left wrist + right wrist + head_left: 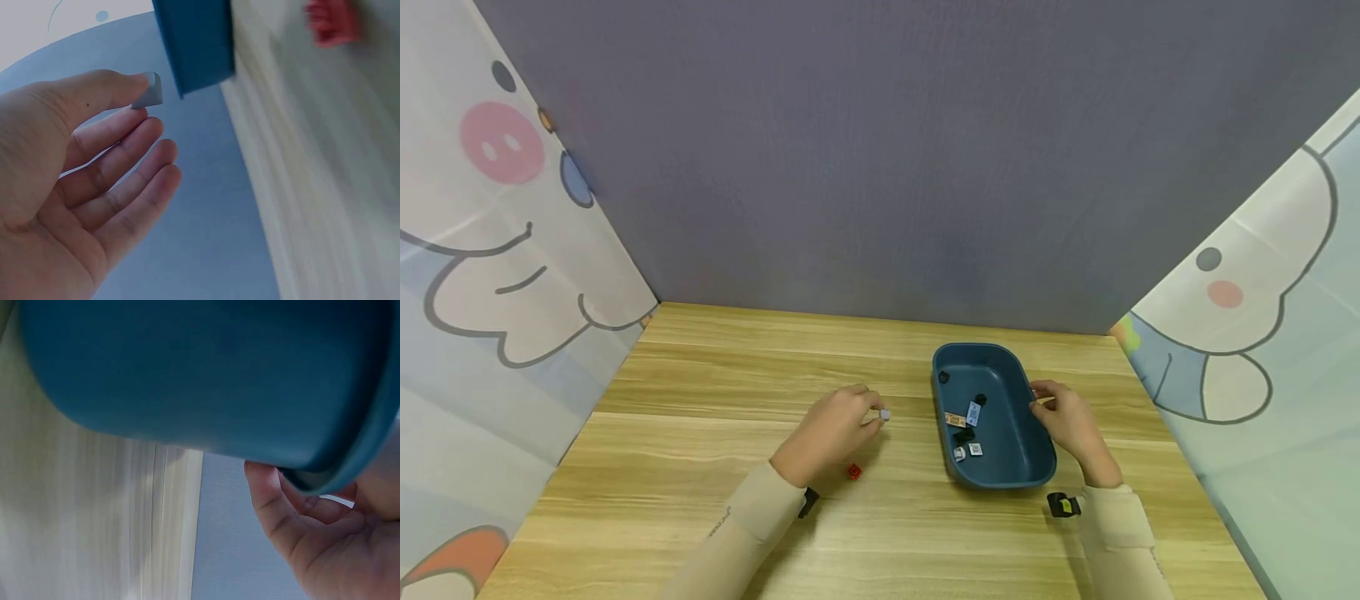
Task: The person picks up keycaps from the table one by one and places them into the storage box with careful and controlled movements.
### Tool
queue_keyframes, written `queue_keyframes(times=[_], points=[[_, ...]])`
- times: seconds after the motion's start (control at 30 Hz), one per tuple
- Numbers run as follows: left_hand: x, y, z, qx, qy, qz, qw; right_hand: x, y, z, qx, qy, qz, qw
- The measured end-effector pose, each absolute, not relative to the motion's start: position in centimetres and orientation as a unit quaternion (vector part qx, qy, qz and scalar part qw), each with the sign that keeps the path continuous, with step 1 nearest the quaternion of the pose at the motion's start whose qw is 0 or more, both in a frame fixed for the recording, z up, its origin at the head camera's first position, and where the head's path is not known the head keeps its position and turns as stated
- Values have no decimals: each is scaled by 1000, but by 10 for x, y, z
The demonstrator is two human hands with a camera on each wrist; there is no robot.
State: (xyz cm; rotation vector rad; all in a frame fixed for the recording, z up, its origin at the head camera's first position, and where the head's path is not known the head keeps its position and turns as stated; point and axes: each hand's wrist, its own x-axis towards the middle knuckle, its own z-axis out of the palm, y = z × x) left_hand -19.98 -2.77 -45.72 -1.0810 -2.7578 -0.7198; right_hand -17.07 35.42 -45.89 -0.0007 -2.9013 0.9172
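In the head view my left hand (pixel 838 423) is left of a dark blue bin (pixel 1043 463), over the wooden table. It pinches a small pale grey block (pixel 885 414) between thumb and index fingertip. The left wrist view shows the block (pixel 150 92) with a wedge-like side, while the other fingers curve loosely beneath. My right hand (pixel 1066 418) grips the bin's right rim. From the right wrist view, its fingers (pixel 275 506) reach under the overhanging rim (pixel 359 464). A small red piece (pixel 854 472) lies on the table near my left wrist.
Inside the bin lie several small black pieces (pixel 964 435), white pieces (pixel 975 449), an orange printed strip (pixel 955 419) and a light blue one (pixel 973 414). A grey panel (pixel 880 167) stands behind the table (pixel 700 375), with cartoon-printed sheets (pixel 1300 367) at both sides.
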Motion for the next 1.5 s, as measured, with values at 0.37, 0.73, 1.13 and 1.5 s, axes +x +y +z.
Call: queue_keyframes(times=[0.37, 0.73, 1.13, 1.5], points=[[-223, 24, -438, -401, -886, -225, 59, -170, 353, -458, 5, -954, 296, 55], [-224, 82, -428, -447, -870, -208, 30, -170, 351, -457, 5, -953, 296, 63], [-217, 140, -438, -464, -874, -147, 3, -169, 350, -459, -3, -951, 303, 53], [-215, 150, -446, -461, -872, -162, -14, -170, 350, -461, 1, -951, 302, 61]])
